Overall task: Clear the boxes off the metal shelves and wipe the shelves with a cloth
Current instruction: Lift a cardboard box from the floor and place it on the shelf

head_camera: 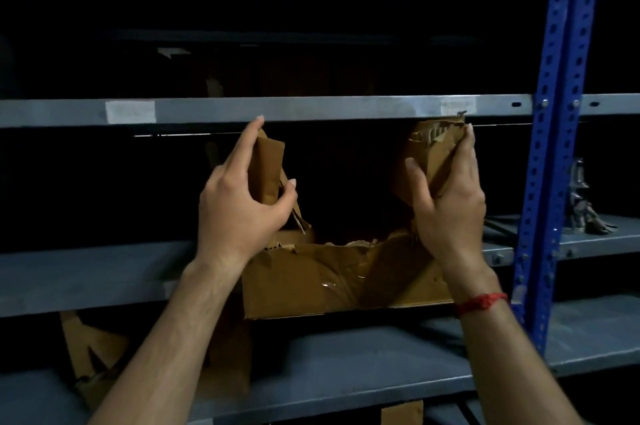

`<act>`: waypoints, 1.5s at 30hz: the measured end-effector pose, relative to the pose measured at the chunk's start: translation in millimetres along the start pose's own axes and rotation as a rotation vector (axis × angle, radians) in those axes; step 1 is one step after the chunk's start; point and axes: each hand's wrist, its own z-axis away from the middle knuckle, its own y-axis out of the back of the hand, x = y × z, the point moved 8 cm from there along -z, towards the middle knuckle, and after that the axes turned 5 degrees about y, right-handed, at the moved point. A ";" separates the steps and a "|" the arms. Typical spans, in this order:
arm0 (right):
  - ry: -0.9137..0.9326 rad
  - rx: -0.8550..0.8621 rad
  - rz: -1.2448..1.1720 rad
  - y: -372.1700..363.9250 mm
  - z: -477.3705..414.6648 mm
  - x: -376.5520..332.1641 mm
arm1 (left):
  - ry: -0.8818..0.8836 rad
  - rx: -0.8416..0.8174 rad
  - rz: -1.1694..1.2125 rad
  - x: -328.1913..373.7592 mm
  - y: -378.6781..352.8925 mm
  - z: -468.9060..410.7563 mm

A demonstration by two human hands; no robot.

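A torn brown cardboard box juts past the front edge of the middle grey metal shelf. Its two side flaps stand up almost to the shelf above. My left hand grips the left flap between thumb and fingers. My right hand grips the ragged right flap near its top. A red thread is tied round my right wrist. The inside of the box is dark and I cannot see what it holds. No cloth is in view.
A blue perforated upright stands at the right. Beyond it a small dark object sits on the neighbouring shelf. More torn cardboard lies on the lower shelf at the left. The shelf backs are unlit.
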 end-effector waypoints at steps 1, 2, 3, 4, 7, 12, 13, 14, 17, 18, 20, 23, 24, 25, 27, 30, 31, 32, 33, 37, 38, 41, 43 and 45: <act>-0.007 -0.011 -0.008 -5.7 -3.6 7.2 | -0.009 -0.018 0.018 -4.8 -8.8 -3.3; -0.019 -0.024 -0.020 -11.0 -6.7 15.0 | -0.018 -0.038 0.031 -8.5 -18.1 -6.7; -0.028 -0.042 -0.034 -15.6 -9.2 21.9 | -0.027 -0.051 0.034 -11.2 -25.8 -9.4; -0.032 -0.061 -0.045 -19.8 -11.7 28.3 | -0.035 -0.062 0.028 -12.7 -33.1 -12.3; -0.042 -0.105 -0.065 -31.8 -16.4 45.2 | -0.050 -0.087 0.023 -19.2 -51.6 -19.3; -0.017 -0.088 -0.044 -50.7 -24.9 62.3 | -0.043 -0.105 0.001 -34.6 -76.9 -30.0; 0.008 -0.076 -0.036 -55.1 -26.6 65.8 | -0.036 -0.101 -0.006 -37.7 -81.3 -31.6; 0.031 -0.068 -0.028 -60.2 -28.3 69.9 | -0.030 -0.093 -0.010 -40.5 -85.9 -33.5; 0.075 -0.046 0.000 -73.7 -31.9 83.2 | -0.017 -0.042 -0.042 -45.2 -98.6 -37.2; 0.088 -0.043 0.006 -77.6 -33.0 85.9 | -0.015 -0.015 -0.066 -45.7 -102.7 -38.3; 0.107 -0.049 0.002 -85.5 -37.5 92.2 | 0.002 0.029 -0.106 -46.5 -112.9 -40.7; 0.124 -0.075 0.019 -96.7 -39.5 102.5 | 0.039 0.043 -0.140 -50.9 -127.3 -41.2; 0.126 -0.085 0.028 -100.5 -40.3 107.3 | 0.047 0.045 -0.153 -53.3 -132.7 -41.8; 0.129 -0.093 0.047 -104.4 -41.1 111.6 | 0.050 0.047 -0.166 -55.8 -137.5 -42.5; 0.146 -0.096 0.095 -110.4 -42.3 116.9 | 0.054 0.067 -0.191 -59.4 -145.3 -43.7; 0.232 -0.009 0.167 -110.7 -44.4 112.9 | 0.029 0.123 -0.212 -57.6 -146.6 -42.9; 0.277 0.024 0.208 -111.2 -43.9 110.9 | 0.003 0.141 -0.209 -54.8 -146.3 -41.6; 0.314 0.042 0.249 -113.2 -43.5 109.8 | -0.025 0.155 -0.204 -52.3 -146.1 -40.9; 0.338 0.045 0.277 -115.2 -44.2 110.5 | -0.047 0.153 -0.199 -50.0 -147.3 -41.3; 0.332 -0.010 0.264 -124.4 -46.4 117.2 | -0.029 0.087 -0.241 -55.0 -154.7 -42.7; 0.329 -0.018 0.258 -124.6 -45.8 118.3 | -0.036 0.082 -0.251 -55.4 -154.1 -41.7; 0.314 -0.023 0.218 -121.5 -43.9 117.8 | -0.070 0.072 -0.308 -51.7 -148.8 -37.0; 0.318 -0.019 0.197 -117.5 -43.7 112.3 | -0.059 0.051 -0.393 -50.5 -146.8 -34.5; 0.335 -0.006 0.171 -113.6 -42.8 104.6 | -0.058 0.022 -0.467 -51.3 -143.5 -32.8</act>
